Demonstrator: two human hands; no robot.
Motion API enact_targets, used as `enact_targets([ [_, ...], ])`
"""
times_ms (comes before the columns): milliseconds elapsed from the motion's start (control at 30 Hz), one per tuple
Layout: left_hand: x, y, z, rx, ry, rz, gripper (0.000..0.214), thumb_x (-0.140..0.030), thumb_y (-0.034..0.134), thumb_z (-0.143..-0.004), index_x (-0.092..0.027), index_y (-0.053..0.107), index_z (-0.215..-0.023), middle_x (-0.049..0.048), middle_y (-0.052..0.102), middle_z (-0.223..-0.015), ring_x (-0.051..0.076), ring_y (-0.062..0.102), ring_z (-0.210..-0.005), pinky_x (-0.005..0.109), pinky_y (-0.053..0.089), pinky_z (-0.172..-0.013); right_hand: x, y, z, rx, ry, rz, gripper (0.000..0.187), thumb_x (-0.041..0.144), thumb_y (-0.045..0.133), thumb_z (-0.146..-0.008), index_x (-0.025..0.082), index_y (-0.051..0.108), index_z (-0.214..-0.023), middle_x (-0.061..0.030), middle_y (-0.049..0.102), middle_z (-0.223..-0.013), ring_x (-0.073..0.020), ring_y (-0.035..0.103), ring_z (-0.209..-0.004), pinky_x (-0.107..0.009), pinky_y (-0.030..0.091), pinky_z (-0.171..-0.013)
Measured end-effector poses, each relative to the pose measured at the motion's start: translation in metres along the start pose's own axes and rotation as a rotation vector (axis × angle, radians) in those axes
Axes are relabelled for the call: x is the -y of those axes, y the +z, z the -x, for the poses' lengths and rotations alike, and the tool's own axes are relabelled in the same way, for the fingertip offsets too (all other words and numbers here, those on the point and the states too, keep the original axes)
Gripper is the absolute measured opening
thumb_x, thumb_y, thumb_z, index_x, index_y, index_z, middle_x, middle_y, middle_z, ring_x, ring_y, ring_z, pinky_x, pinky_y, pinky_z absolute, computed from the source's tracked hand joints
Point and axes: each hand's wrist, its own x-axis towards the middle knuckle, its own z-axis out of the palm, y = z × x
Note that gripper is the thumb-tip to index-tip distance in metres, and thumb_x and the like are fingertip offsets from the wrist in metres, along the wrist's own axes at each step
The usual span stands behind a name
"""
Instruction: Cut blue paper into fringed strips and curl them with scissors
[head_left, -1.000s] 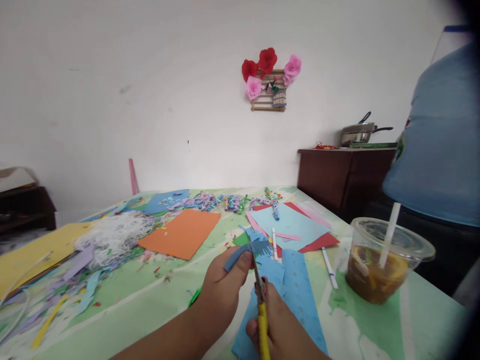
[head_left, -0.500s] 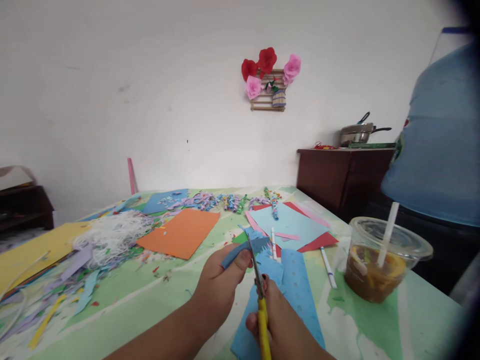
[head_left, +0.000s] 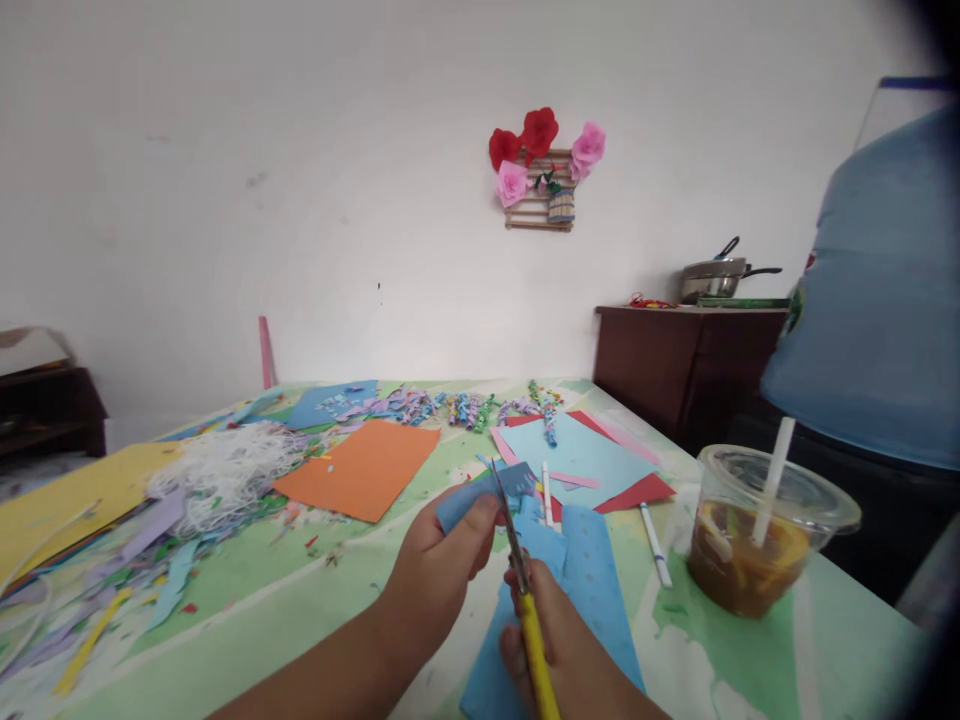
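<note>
My left hand [head_left: 442, 560] pinches a folded strip of blue paper [head_left: 466, 500] between thumb and fingers; its far right edge is snipped into a fringe. In my right hand [head_left: 551, 620] is a pair of scissors [head_left: 531, 625] with yellow handles, pointing up and away from me. The blades cross the strip close to my left thumb. Beneath my right hand lies a larger blue dotted sheet [head_left: 600, 590], with blue paper scraps beside it.
A plastic cup of brown drink [head_left: 750, 560] with a straw stands at right, near a white marker [head_left: 655, 545]. Orange paper [head_left: 364, 470], white shredded paper [head_left: 229, 475] and yellow sheets [head_left: 90, 490] lie left. Curled paper strips [head_left: 465, 408] line the back.
The blue strip has turned in my left hand, showing more of its flat face. The scissors have shifted slightly, their handles lower right. The view has tilted up a little.
</note>
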Motion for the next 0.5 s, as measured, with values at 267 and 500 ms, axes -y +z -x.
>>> enact_targets([
  [267,-0.017,-0.009,-0.021,-0.170,0.002,0.130,0.032,-0.044,0.045,-0.073,-0.015,0.047,-0.060,-0.0093,0.033,-0.039,0.004,0.029,-0.034,0.019,0.021,-0.038,-0.021,0.005,-0.008,-0.116,0.156,-0.565,0.035,0.054,0.050,-0.075,0.019,0.049,-0.078,-0.0007,0.056,-0.064,-0.0106,0.050,-0.046,-0.021,0.036,-0.039],
  [500,0.007,0.008,-0.012,0.163,-0.154,-0.089,0.029,-0.032,0.047,-0.071,-0.014,0.047,-0.049,-0.0067,0.038,-0.032,0.005,0.033,-0.031,0.019,0.023,-0.037,-0.002,-0.016,-0.029,-0.448,0.072,-0.796,0.040,0.046,0.068,-0.062,0.025,0.037,-0.075,0.0026,0.058,-0.075,-0.0163,0.059,-0.064,-0.027,0.045,-0.051],
])
